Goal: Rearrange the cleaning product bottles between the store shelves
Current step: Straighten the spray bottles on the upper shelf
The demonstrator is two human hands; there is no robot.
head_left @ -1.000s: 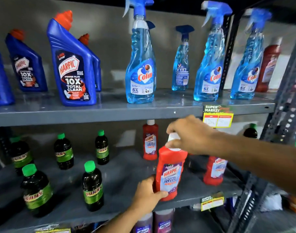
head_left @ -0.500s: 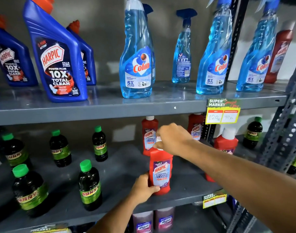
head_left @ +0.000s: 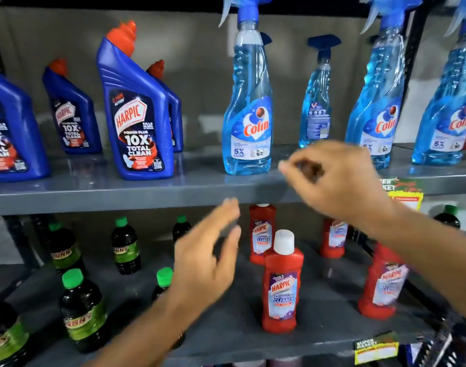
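Observation:
A red Harpic bathroom cleaner bottle (head_left: 280,284) with a white cap stands upright and free on the lower grey shelf (head_left: 319,337). My left hand (head_left: 208,256) hovers to its left, fingers spread, holding nothing. My right hand (head_left: 335,181) is raised in front of the upper shelf edge (head_left: 120,197), fingers loosely curled and empty, blurred by motion. Other red Harpic bottles (head_left: 262,233) stand behind and to the right. Blue Colin spray bottles (head_left: 249,109) and blue Harpic toilet cleaner bottles (head_left: 136,115) line the upper shelf.
Dark Sunny bottles with green caps (head_left: 81,311) fill the left of the lower shelf; one is partly hidden behind my left forearm. Yellow price tags (head_left: 376,349) hang on the shelf edges. A perforated metal upright (head_left: 438,348) stands at the right.
Both hands have let go of the red Harpic bottle, which now stands alone on the lower shelf. My right hand has risen to the upper shelf edge; my left has lifted and opened.

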